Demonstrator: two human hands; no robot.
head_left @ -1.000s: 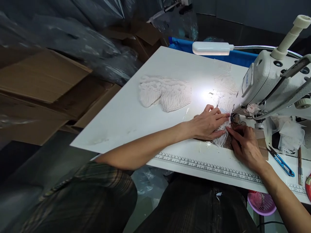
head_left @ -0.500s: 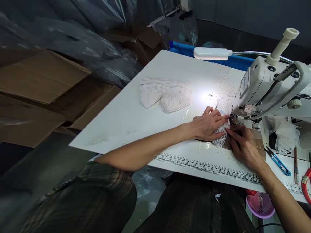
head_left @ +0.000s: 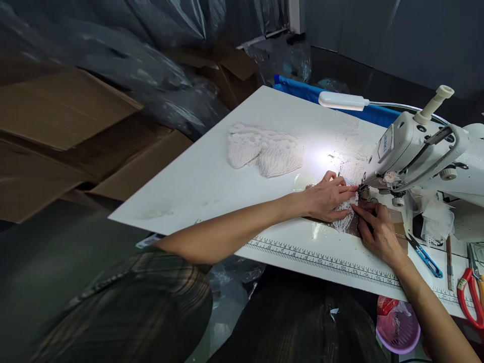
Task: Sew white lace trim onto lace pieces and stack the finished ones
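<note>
My left hand lies flat on a white lace piece, fingers stretched toward the needle of the white sewing machine. My right hand rests just to its right, fingers curled and pressing the lace edge by the presser foot. The lace runs under the machine head and on beyond it. A pile of white lace pieces sits on the white table, left of the hands.
A ruler strip runs along the table's near edge. Blue thread snips, a brown pencil-like tool and red scissors lie at right. A lamp lights the needle area. Cardboard boxes stand left; a pink basket hangs below.
The view has shifted up and right, bringing the red scissors into sight. Both hands stay on the lace at the needle, hardly moved.
</note>
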